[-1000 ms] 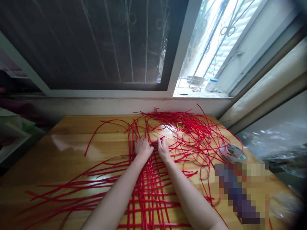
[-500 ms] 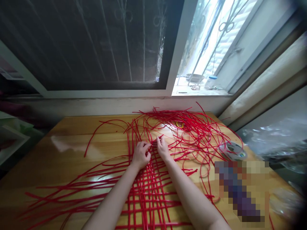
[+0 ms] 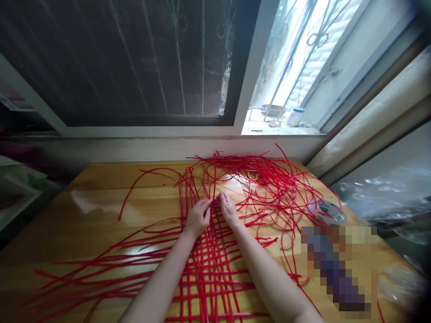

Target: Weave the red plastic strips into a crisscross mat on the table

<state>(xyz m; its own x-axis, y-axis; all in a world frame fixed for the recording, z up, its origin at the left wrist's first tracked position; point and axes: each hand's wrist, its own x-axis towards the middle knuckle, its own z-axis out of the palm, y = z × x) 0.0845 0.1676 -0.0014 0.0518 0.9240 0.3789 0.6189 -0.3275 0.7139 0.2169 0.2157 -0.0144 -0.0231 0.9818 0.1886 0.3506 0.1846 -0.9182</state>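
Observation:
Red plastic strips cross over and under one another in an open woven lattice (image 3: pixel 205 271) on the wooden table (image 3: pixel 101 193). At its far end, my left hand (image 3: pixel 198 217) pinches a red strip (image 3: pixel 214 179) that stretches away toward the window. Close beside it, my right hand (image 3: pixel 228 208) rests on the weave with its fingers bent together; its fingertips touch the strips, and what they grip is hidden. Long loose strip ends (image 3: pixel 128 255) fan out to the left of the lattice.
A tangled heap of red strips (image 3: pixel 269 172) lies at the back right, with a yellow-handled object (image 3: pixel 252 175) among it. Rolls of clear tape (image 3: pixel 328 211) sit near the right edge. A pixelated patch covers something at the right. Behind the table is a window (image 3: pixel 151 131).
My left fingers have closed in on a strip, which now points straight away from me. My right hand has hardly moved.

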